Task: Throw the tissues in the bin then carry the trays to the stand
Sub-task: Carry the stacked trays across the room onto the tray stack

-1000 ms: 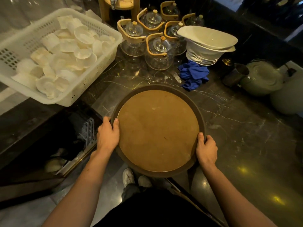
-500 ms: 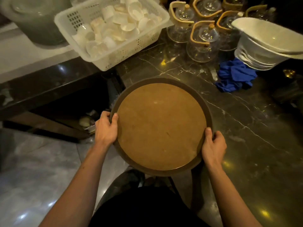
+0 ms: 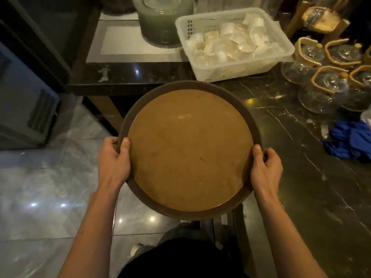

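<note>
Tray [image 3: 190, 149] — swung left off counter [image 3: 301, 157] edge | hands: left [image 3: 113, 159], right [image 3: 265, 167] still clamped on rim

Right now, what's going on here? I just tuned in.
A person holds a round brown tray by its rim, the left hand on one side and the right hand on the other. The tray is bare, with no tissues on it. It hangs partly over the edge of the dark marble counter, near a white basket of small cups, glass teapots and a blue cloth.
</note>
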